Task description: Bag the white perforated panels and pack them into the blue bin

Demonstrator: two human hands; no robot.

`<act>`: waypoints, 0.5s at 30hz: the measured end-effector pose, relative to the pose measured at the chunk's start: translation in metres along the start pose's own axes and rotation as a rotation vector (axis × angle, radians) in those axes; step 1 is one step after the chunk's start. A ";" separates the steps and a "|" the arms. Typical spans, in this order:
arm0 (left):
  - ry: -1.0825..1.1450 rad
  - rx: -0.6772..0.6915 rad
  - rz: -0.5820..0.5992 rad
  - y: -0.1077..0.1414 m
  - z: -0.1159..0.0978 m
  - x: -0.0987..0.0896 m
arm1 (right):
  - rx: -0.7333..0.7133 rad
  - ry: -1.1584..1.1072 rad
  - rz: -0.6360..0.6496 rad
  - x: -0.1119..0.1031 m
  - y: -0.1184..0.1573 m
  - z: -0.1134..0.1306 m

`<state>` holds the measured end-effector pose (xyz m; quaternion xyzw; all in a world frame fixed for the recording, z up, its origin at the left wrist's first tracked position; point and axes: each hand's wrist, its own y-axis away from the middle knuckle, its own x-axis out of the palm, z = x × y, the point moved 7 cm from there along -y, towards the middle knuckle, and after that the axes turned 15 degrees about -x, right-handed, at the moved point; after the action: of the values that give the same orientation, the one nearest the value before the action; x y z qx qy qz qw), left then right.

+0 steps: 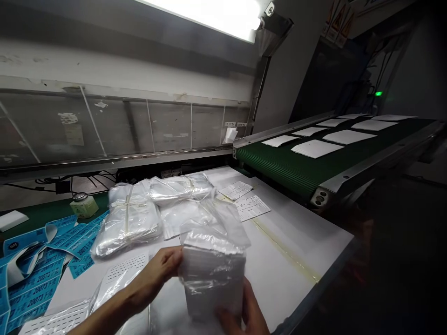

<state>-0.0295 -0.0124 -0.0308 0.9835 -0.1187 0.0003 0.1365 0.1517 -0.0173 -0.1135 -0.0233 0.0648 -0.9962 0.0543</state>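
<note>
A thick white stack of sheets or cards (206, 304) is in front of me, its upper part inside a clear plastic bag (213, 274). My left hand (162, 270) closes on the bag at its left edge, thumb and fingers pinching the film. From the lower right, my right hand (249, 311) grips the stack, thumb on its near face and fingers round the right side. Just beyond lie tied bundles of clear bags (127, 216), and another bundle (181, 186) rests behind. Printed white sheets in film (118, 279) lie beside my left forearm.
Blue printed label strips (35, 279) sprawl at left, near a small greenish box (84, 207). Two printed slips (253, 207) lie on the white tabletop (296, 228). A green conveyor belt (279, 165) carrying several flat white pieces (317, 149) rises beyond the table's right side.
</note>
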 end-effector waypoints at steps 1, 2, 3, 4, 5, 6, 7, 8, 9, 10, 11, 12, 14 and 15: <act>-0.031 0.010 -0.011 -0.002 -0.005 -0.001 | -0.024 0.063 0.055 0.000 -0.005 0.003; -0.067 0.027 -0.024 -0.003 -0.009 -0.001 | -0.044 0.100 0.106 -0.001 -0.009 0.007; -0.096 0.048 -0.037 -0.004 -0.013 -0.001 | -0.065 0.108 0.151 -0.001 -0.014 0.012; -0.124 0.063 -0.049 -0.005 -0.015 0.000 | -0.092 0.089 0.192 -0.001 -0.018 0.020; -0.158 0.076 -0.066 -0.005 -0.016 0.002 | -0.125 0.047 0.226 -0.002 -0.022 0.029; -0.204 0.085 -0.076 -0.004 -0.017 0.004 | -0.163 -0.005 0.248 -0.003 -0.026 0.040; -0.254 0.093 -0.075 -0.003 -0.016 0.007 | -0.200 -0.054 0.255 -0.006 -0.031 0.050; -0.303 0.104 -0.064 -0.001 -0.016 0.011 | -0.224 -0.088 0.247 -0.009 -0.035 0.059; -0.345 0.118 -0.050 0.001 -0.016 0.015 | -0.233 -0.093 0.225 -0.013 -0.038 0.066; -0.368 0.133 -0.041 0.004 -0.016 0.018 | -0.234 -0.070 0.190 -0.017 -0.041 0.071; -0.377 0.143 -0.042 0.006 -0.017 0.020 | -0.233 -0.029 0.150 -0.021 -0.044 0.073; -0.378 0.148 -0.049 0.008 -0.018 0.020 | -0.237 0.014 0.120 -0.024 -0.045 0.074; -0.373 0.151 -0.071 0.011 -0.020 0.019 | -0.255 0.065 0.101 -0.026 -0.042 0.070; -0.355 0.149 -0.072 0.011 -0.020 0.018 | -0.264 0.081 0.106 -0.026 -0.040 0.066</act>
<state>-0.0137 -0.0214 -0.0078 0.9791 -0.1051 -0.1693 0.0400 0.1767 0.0162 -0.0436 0.0132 0.1986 -0.9748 0.1004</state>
